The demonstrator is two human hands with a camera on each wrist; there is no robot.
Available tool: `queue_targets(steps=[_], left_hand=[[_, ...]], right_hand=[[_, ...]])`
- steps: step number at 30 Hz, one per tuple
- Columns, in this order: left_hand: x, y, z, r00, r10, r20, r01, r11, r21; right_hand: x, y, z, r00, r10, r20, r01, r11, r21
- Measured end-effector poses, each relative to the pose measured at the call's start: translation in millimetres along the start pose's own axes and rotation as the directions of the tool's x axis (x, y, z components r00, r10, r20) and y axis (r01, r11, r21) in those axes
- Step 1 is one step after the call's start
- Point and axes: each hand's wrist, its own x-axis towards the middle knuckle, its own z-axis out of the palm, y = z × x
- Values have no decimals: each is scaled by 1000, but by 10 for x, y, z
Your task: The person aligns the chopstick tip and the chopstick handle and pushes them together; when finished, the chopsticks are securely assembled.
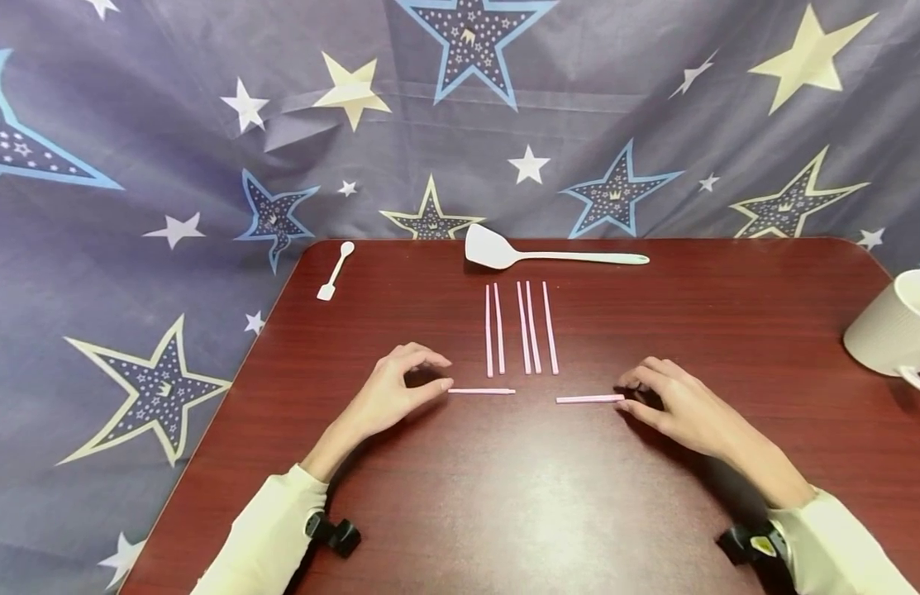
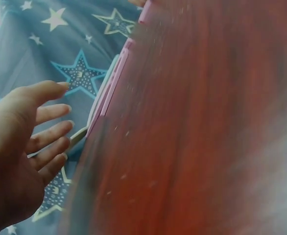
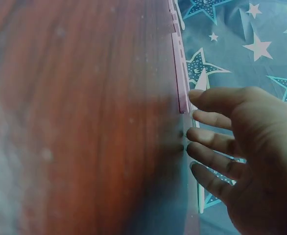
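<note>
Two slim pink sticks lie end to end with a gap between them, across the middle of the table. My left hand (image 1: 393,387) is at the outer end of the left stick (image 1: 480,391), thumb beside it and fingers parted from the thumb. That stick narrows at its right tip. At the outer end of the right stick (image 1: 588,399) is my right hand (image 1: 671,405), its thumb tip touching or almost touching it. In the wrist views, the left hand (image 2: 31,127) and right hand (image 3: 236,132) have loosely bent fingers gripping nothing.
Several upright pink sticks (image 1: 529,326) lie side by side beyond the hands. A white spatula (image 1: 493,248) rests near the back edge. A small white double-ended scoop (image 1: 336,271) is at the back left, a white mug (image 1: 891,326) at the right. Star-patterned cloth (image 1: 526,124) hangs behind.
</note>
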Motion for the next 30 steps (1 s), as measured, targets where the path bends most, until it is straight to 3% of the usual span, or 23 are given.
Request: queue_targets(steps=[6, 13, 20, 30], left_hand=[[-125, -35, 70, 998, 57, 26, -59, 992, 107], [-213, -113, 178, 996, 89, 8, -89, 975, 203], [-207, -118, 238, 994, 105, -21, -98, 973, 211], [-170, -106, 279, 997, 63, -40, -55, 984, 170]], right_hand=[[-46, -7, 39, 999, -18, -35, 17, 1000, -7], [-58, 0, 72, 998, -30, -59, 30, 1000, -6], [-61, 13, 89, 997, -37, -74, 37, 999, -1], [-58, 7, 112, 996, -42, -76, 43, 999, 4]])
